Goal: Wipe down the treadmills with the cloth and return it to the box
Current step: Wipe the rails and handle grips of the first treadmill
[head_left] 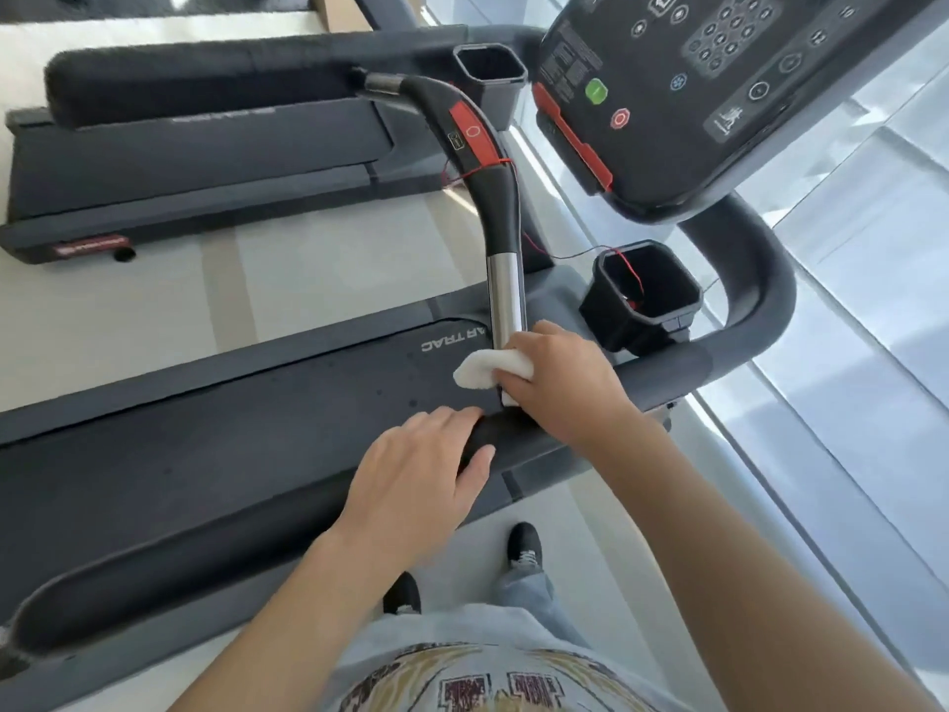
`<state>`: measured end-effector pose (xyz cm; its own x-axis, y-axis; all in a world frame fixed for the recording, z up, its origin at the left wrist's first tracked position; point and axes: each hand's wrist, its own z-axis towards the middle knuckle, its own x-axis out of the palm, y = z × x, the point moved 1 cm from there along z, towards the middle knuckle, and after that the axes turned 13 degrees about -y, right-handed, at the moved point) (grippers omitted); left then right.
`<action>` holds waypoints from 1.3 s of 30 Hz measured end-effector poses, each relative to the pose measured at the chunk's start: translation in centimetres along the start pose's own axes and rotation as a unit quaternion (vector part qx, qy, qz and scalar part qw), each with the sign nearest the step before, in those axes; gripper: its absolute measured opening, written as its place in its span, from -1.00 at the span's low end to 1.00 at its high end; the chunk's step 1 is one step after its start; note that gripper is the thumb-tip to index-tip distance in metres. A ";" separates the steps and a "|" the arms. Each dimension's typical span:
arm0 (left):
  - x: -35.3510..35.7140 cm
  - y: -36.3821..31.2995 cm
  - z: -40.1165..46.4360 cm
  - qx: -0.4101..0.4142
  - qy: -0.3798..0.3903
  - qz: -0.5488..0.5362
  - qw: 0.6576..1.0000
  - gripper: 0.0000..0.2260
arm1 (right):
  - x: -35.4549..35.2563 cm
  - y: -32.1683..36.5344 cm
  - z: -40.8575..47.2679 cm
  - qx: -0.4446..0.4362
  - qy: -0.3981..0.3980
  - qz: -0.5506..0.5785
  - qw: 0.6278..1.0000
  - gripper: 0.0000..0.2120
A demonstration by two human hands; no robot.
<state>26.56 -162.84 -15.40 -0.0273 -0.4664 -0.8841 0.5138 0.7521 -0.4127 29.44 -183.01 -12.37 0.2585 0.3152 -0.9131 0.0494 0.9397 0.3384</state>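
- Cloth (480, 371): a small white cloth, bunched up, held against the lower end of the shiny metal section of a treadmill handle (506, 295). It sits just above the running belt (231, 454) in the view.
- Right hand (560, 382): reaches in from the lower right, its fingers curled round the cloth and pressing it onto the handle. Part of the cloth sticks out to the left of the hand.
- Left hand (418, 480): rests on the padded black side rail (179, 562) of the near treadmill, just below the right hand. Its fingers lie over the top of the rail with the thumb on the near side, so it grips the rail loosely.
- Handle above the cloth: bends upward into a black grip with a red panel, and a thin red cord (477, 172) is tied round it.
- Console (683, 79): a dark control panel at the upper right, with a green button and a red button.
- Cup holder (647, 290): a black holder beside the handle, with a red cord trailing into it.
- Second treadmill (195, 156): stands beyond, across a strip of pale floor (318, 280).
- Person's two dark shoes (524, 544) stand on the floor beside the near treadmill.
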 end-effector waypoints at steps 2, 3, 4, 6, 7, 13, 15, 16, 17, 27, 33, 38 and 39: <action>0.0 0.4 -0.5 0.019 -0.004 0.012 1.000 -0.47 | -0.5 0.3 -1.0 0.014 -0.013 -0.004 1.000 -0.81; -0.1 0.5 -0.8 0.026 -0.006 0.019 0.999 -0.47 | -0.7 0.5 -1.6 0.023 -0.018 -0.001 1.000 -0.81; -0.2 0.6 -1.1 0.030 -0.008 0.024 0.999 -0.47 | -1.0 0.6 -2.4 0.031 -0.023 0.003 0.999 -0.80; -0.6 0.6 -1.8 0.032 -0.010 0.033 0.999 -0.48 | -1.4 0.9 -3.7 0.042 -0.037 0.008 0.998 -0.78; -0.8 0.7 -2.1 0.030 -0.013 0.036 0.999 -0.48 | -1.5 1.2 -4.3 0.040 -0.043 0.010 0.998 -0.76; -2.0 1.9 -4.6 -0.025 -0.067 0.044 0.996 -0.61 | -0.1 5.8 -6.0 -0.057 -0.059 0.038 0.996 -0.65; -2.8 2.7 -6.1 -0.064 -0.090 0.043 0.993 -0.73 | 1.2 8.1 -6.9 -0.100 -0.066 0.059 0.991 -0.65; -3.3 3.2 -7.0 -0.084 -0.103 0.042 0.990 -0.76 | 1.9 9.4 -7.3 -0.119 -0.065 0.069 0.988 -0.66; -3.8 3.8 -7.9 -0.100 -0.116 0.045 0.987 -0.77 | 2.6 10.4 -7.7 -0.134 -0.065 0.075 0.986 -0.67; -3.8 2.5 -10.0 -0.164 -0.156 0.083 0.971 -0.59 | 0.0 3.2 -7.4 -0.051 -0.106 0.081 0.990 -0.70; -3.9 1.6 -10.8 -0.189 -0.153 0.071 0.967 -0.55 | 0.3 1.8 -7.0 -0.018 -0.104 0.055 0.993 -0.67; -4.3 2.6 -12.1 -0.169 -0.184 0.077 0.965 -0.57 | 1.2 4.8 -8.1 -0.066 -0.128 0.077 0.987 -0.66; -4.6 3.1 -12.5 -0.177 -0.198 0.087 0.960 -0.58 | 1.5 5.9 -8.4 -0.080 -0.129 0.086 0.985 -0.67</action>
<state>17.53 -152.51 -15.32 0.3976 -0.4067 -0.8225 0.1561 0.9133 -0.3762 21.96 -175.93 -13.67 0.4868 0.4461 -0.7510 -0.1636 0.8911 0.4232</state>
